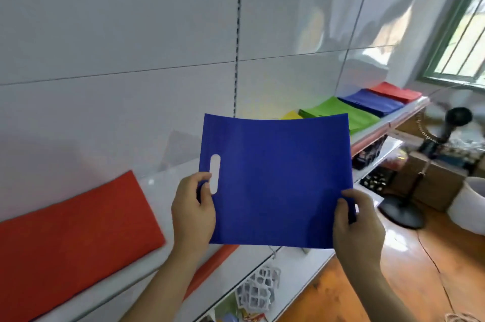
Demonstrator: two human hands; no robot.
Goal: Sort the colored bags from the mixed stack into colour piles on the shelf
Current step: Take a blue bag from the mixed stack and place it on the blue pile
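Note:
I hold a flat blue bag (275,180) with an oval handle slot up in front of the shelf. My left hand (193,212) pinches its left edge by the slot, and my right hand (358,229) grips its lower right corner. A red bag (70,237) lies on the shelf (157,190) at the left. Further right on the shelf lie colour piles: a yellow pile (291,115) mostly hidden behind the held bag, a green pile (341,111), a blue pile (372,102) and a red pile (396,92).
A white panel wall backs the shelf. Lower shelves (294,269) hold packaged goods. A black standing fan (446,127) and a white bucket (469,203) stand on the wooden floor at the right, below a green-framed window (462,32).

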